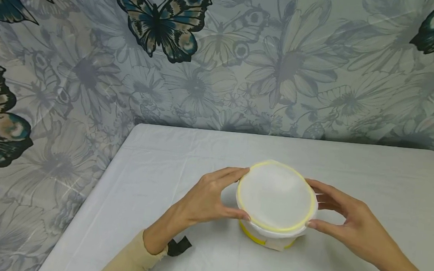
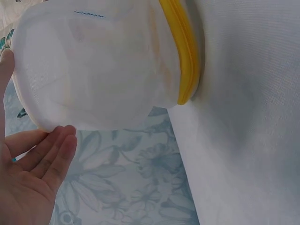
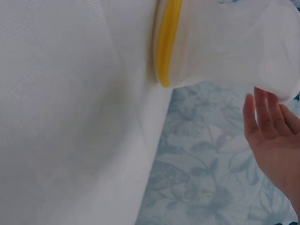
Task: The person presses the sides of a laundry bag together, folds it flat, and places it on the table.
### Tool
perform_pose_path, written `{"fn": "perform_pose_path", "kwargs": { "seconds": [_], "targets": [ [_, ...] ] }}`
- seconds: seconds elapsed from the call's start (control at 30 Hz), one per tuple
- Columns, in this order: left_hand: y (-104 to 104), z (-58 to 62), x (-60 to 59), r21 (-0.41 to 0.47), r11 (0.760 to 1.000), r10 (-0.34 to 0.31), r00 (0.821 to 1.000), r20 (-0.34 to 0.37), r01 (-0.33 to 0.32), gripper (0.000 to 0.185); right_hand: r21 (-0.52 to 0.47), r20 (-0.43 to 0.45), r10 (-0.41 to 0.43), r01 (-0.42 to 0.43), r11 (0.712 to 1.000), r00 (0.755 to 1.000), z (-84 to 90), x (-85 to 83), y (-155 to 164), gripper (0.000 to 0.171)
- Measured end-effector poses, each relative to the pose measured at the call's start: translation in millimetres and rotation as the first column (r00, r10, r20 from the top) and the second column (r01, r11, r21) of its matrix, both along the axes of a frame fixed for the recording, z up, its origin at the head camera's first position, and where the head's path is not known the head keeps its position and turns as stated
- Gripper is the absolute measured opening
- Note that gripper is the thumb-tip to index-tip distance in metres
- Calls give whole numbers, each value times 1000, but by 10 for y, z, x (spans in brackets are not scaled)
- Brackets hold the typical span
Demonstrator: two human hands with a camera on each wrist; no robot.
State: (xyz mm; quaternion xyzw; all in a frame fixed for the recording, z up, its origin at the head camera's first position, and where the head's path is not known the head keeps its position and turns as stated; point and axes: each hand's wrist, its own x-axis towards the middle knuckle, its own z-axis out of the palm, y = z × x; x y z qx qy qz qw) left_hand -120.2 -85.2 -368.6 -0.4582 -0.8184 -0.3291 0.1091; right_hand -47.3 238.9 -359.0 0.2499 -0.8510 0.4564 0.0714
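A round white mesh laundry bag (image 1: pixel 277 195) with yellow trim around its top stands upright on the white cloth. Its yellow zip band (image 2: pixel 183 51) runs round the bottom, close to the table surface. My left hand (image 1: pixel 210 196) holds the top rim from the left, fingers at the far side and thumb at the near side. On the opposite side, my right hand (image 1: pixel 344 222) holds the same rim between thumb and fingertips. In the right wrist view, the right fingertips (image 3: pixel 265 101) touch the bag's upper side. Small blue lettering shows on the bag in the left wrist view.
The white-covered table (image 1: pixel 161 161) extends around the bag. Behind it and to the left hangs a grey floral cloth with butterflies (image 1: pixel 157 20). A black strap piece (image 1: pixel 179 246) sticks out at the left wrist, beside the beige sleeve (image 1: pixel 130 260).
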Motion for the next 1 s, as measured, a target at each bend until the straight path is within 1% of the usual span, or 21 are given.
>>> {"fn": "perform_pose_path", "kwargs": {
  "seconds": [0.1, 0.2, 0.33, 0.4, 0.5, 0.73, 0.8, 0.9, 1.0],
  "targets": [
    [-3, -2, 3, -12, 1000, -13, 1000, 8, 13, 99, -27, 19, 10, -10, 1000, 1000, -20, -20, -7, 89],
    [1, -2, 13, -38, 999, -21, 999, 32, 23, 102, -43, 46, 20, -18, 999, 999, -45, -38, -18, 93],
    [19, -4, 34, -81, 996, -19, 997, 77, 25, 108, -23, 53, 24, -22, 999, 998, -71, -59, -35, 101],
    [32, -2, 42, -99, 995, -14, 996, 85, 22, 111, -4, 50, 27, -27, 1000, 998, -75, -73, -41, 104],
    [57, 4, 52, -124, 992, -7, 997, 74, 16, 115, 21, 50, 34, -35, 999, 998, -75, -91, -47, 109],
    [97, 21, 59, -190, 982, 5, 1000, -5, -6, 120, 53, 49, 49, -52, 997, 998, -76, -103, -46, 115],
    [104, 24, 52, -196, 981, 8, 1000, -28, -14, 119, 62, 47, 46, -49, 997, 998, -84, -104, -41, 115],
    [115, 20, 44, -189, 982, 9, 999, -46, -17, 117, 61, 51, 41, -44, 997, 998, -99, -106, -29, 114],
    [120, 15, 43, -186, 983, -1, 999, -39, -6, 115, 46, 70, 33, -36, 998, 997, -113, -102, -21, 113]
  ]
}}
